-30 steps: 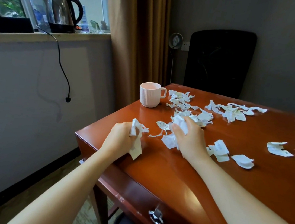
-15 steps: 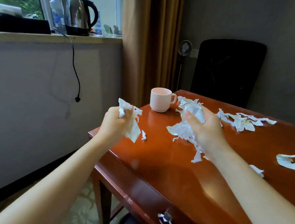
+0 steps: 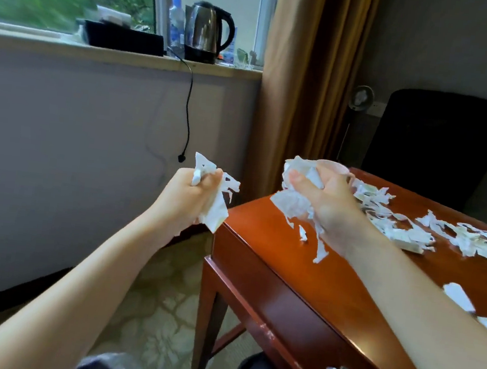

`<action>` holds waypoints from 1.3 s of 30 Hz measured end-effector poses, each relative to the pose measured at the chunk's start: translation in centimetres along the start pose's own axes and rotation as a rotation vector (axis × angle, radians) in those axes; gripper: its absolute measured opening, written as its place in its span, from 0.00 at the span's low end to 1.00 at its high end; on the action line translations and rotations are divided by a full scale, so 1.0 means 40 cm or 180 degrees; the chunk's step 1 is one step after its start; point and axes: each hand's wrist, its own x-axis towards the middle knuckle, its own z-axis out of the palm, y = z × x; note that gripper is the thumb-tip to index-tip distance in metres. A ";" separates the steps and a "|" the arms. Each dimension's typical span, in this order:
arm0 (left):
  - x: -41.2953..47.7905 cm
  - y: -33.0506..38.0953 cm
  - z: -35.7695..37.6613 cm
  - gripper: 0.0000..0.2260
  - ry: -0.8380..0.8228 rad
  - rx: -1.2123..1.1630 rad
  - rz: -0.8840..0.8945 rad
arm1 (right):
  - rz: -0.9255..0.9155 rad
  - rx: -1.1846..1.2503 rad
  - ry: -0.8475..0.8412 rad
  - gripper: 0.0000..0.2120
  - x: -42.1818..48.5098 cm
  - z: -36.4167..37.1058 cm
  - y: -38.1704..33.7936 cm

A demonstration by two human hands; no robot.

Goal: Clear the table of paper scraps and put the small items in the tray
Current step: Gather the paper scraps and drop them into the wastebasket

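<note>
Torn white paper scraps (image 3: 290, 203) fill both fists. The right hand (image 3: 332, 208) has its fingers curled tight round a big wad over the corner of the glossy reddish-brown wooden table (image 3: 262, 247). The left hand (image 3: 187, 197) clenches a smaller wad (image 3: 216, 208) out past the table's edge, above the floor. Loose scraps (image 3: 412, 232) litter the tabletop beyond. This looks like the step of carrying handfuls to disposal. The next move calls for a bin, and the blurred dark shape (image 3: 103, 365) low down may be one.

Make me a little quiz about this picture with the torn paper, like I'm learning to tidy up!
1. True or false: the left hand holds nothing.
2. Where does the kettle stand? A on the floor, B on the windowsill, C on the chair.
3. Fill the gap: loose paper scraps lie on the ___.
Key: 1 false, it grips a bunch of scraps; 2 B; 3 table.
</note>
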 end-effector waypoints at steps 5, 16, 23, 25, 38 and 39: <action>-0.060 -0.073 -0.137 0.18 0.0331 0.0033 -0.0094 | 0.0017 0.0059 -0.0684 0.03 0.000 0.179 -0.007; -0.234 -0.395 -0.375 0.20 0.1112 0.0207 -0.0948 | 0.0693 0.0188 -0.1688 0.13 -0.078 0.587 0.156; -0.308 -0.624 -0.429 0.18 0.1351 0.0133 -0.1582 | 0.1268 -0.0186 -0.2008 0.22 -0.143 0.797 0.326; -0.320 -0.679 -0.432 0.21 0.1438 0.0056 -0.1839 | 0.1456 -0.0231 -0.2050 0.20 -0.159 0.845 0.374; -0.408 -1.044 -0.436 0.16 0.1548 -0.0200 -0.3423 | 0.2591 -0.0716 -0.2080 0.12 -0.262 1.099 0.642; -0.411 -1.063 -0.436 0.16 0.1540 -0.0263 -0.3495 | 0.2619 -0.0794 -0.2145 0.12 -0.271 1.113 0.663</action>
